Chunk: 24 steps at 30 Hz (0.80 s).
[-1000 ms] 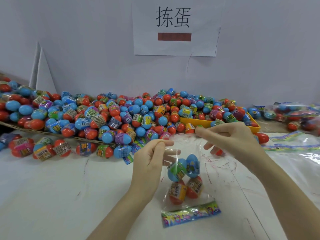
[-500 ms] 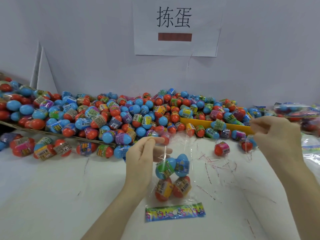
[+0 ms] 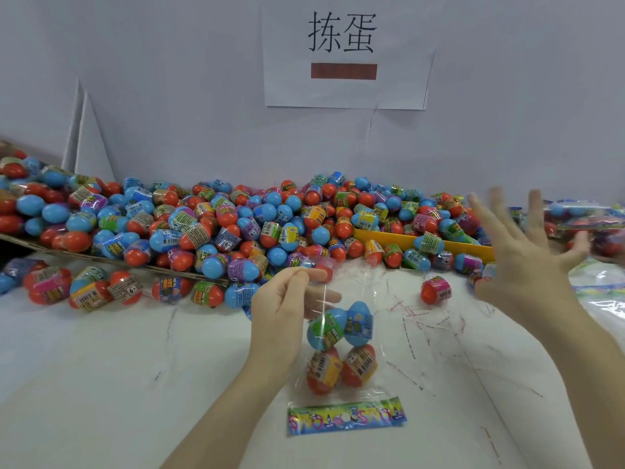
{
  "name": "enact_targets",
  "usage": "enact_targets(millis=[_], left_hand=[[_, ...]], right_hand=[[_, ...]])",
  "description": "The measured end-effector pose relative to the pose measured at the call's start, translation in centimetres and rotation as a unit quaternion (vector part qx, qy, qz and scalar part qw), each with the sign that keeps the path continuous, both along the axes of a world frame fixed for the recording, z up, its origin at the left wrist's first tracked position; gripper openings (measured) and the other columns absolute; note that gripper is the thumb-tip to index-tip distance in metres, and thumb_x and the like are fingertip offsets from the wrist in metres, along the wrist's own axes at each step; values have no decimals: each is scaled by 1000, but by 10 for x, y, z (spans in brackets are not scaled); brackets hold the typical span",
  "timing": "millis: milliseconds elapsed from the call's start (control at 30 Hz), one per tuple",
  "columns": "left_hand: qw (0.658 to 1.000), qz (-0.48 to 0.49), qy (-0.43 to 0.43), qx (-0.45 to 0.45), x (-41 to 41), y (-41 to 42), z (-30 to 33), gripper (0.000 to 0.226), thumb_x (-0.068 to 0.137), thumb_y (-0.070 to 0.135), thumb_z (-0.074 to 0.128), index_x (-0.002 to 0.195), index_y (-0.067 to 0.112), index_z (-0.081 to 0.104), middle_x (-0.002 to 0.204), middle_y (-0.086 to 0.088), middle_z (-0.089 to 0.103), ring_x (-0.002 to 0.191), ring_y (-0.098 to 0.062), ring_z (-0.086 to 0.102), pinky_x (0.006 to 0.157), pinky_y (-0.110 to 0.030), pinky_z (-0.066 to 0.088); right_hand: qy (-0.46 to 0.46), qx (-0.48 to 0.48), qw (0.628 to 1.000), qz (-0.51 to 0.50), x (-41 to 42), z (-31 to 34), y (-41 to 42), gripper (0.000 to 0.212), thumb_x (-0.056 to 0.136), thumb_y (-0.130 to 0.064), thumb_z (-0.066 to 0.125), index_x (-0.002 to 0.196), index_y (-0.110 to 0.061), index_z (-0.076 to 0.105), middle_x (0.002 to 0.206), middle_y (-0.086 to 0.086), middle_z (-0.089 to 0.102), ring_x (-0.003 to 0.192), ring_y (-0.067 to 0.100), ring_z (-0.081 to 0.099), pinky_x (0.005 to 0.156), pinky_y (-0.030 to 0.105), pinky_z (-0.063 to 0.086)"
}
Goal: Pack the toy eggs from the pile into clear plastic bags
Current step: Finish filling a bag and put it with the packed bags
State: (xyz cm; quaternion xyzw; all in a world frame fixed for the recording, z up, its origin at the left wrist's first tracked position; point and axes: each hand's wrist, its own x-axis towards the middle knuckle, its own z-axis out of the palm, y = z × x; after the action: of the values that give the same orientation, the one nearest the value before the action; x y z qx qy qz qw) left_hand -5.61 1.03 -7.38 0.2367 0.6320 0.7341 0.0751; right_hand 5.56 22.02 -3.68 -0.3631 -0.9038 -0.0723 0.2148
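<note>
The left hand (image 3: 287, 313) pinches the top edge of a clear plastic bag (image 3: 341, 336) between thumb and fingers (image 3: 306, 275), holding it upright above the middle of the white desk (image 3: 101, 384). Inside the bag sit four toy eggs (image 3: 340, 346): two with blue tops above and two with orange bottoms below, pressed together. A colourful printed strip (image 3: 346, 416) forms the bag's bottom edge and lies on the desk near its front edge.

The right hand (image 3: 527, 262) is spread open and blurred, its fingers straight and holding nothing, above the desk's right side.

Along the back edge of the desk, against the wall, lies the pile of toy eggs (image 3: 220, 228), blue and orange with bright labels. Part of it rests on a cardboard sheet (image 3: 101, 258) at the left, and part fills a yellow tray (image 3: 389, 236) at the right. One loose egg (image 3: 436, 291) lies on the desk just in front of the tray.

At the far right edge are filled bags (image 3: 585, 218), stacked and blurred. A paper sign (image 3: 345, 52) hangs on the wall above the pile.
</note>
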Motion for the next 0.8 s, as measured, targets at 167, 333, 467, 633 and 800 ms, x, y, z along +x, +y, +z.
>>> enact_targets(millis=[167, 333, 467, 633, 800], left_hand=[[1000, -5, 1, 0, 1, 0, 0, 36, 96, 2, 36, 75, 13, 62, 53, 4, 68, 48, -3, 61, 47, -11, 45], [1000, -7, -1, 2, 1, 0, 0, 36, 96, 2, 36, 74, 12, 62, 53, 3, 68, 48, -4, 61, 47, -11, 44], [1000, -7, -2, 2, 1, 1, 1, 35, 95, 2, 36, 75, 12, 63, 53, 3, 68, 49, -4, 62, 47, -11, 44], [1000, -9, -8, 2, 2, 1, 1, 35, 96, 2, 36, 75, 12, 62, 53, 2, 68, 48, -4, 61, 47, -11, 44], [999, -22, -23, 11, 2, -1, 2, 33, 95, 3, 37, 77, 8, 63, 57, -1, 69, 50, -9, 63, 48, -13, 46]], right_hand=[[242, -218, 919, 222, 4, 8, 0, 109, 61, -64, 59, 147, -30, 1, 156, 9, 4, 141, 27, 18, 111, 28, 19], [441, -446, 776, 68, 9, 4, -1, 61, 91, -44, 51, 142, -16, 34, 145, 13, 37, 135, 33, 32, 107, 56, 22], [541, -473, 666, 199, -8, 20, -14, 56, 78, -48, 64, 127, -24, 52, 139, 8, 46, 129, 26, 41, 101, 50, 36], [462, -317, 823, 94, -4, 14, -19, 33, 80, -11, 64, 113, -9, 63, 128, 11, 56, 122, 28, 46, 99, 39, 31], [416, -472, 730, 268, -24, 17, -35, 19, 95, -37, 41, 92, -28, 57, 84, -7, 68, 86, 18, 66, 62, 24, 51]])
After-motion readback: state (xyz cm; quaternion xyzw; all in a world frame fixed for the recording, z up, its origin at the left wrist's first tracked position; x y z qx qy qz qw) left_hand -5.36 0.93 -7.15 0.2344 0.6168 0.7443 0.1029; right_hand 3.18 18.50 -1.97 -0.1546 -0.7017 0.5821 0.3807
